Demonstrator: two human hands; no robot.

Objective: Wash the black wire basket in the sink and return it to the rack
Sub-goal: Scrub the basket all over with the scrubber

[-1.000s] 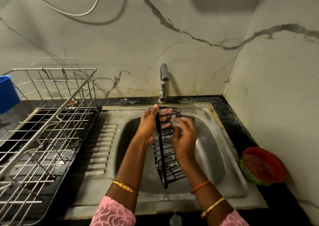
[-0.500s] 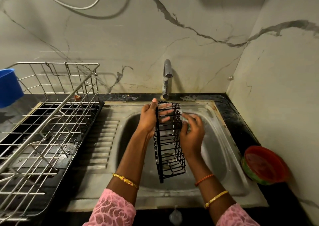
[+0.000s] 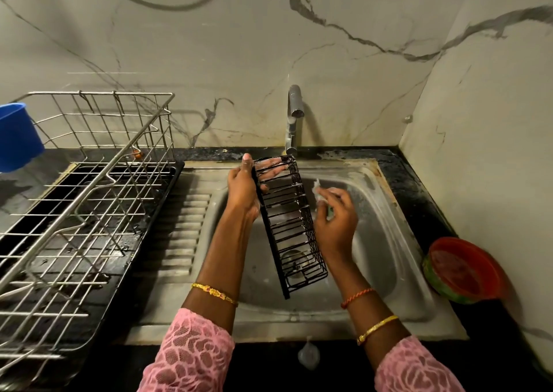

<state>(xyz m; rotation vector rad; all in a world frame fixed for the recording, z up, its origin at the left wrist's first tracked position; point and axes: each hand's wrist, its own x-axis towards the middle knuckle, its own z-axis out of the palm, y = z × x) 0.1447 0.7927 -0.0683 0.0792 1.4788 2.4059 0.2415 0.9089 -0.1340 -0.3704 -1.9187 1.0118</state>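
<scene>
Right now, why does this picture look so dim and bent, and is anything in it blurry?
Head view: the light is dim and yellowish, with a dark shadow beside the tap on the wall. The wide lens bows the steel dish rack and the wall lines at the edges. The right hand and its soapy scrubber look smeared, while the left hand and black wire basket look sharper. A pale glare lies on the sink wall.

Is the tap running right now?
Off, as far as visible: no stream falls from the tap spout onto the black wire basket that the left hand grips over the sink.
</scene>
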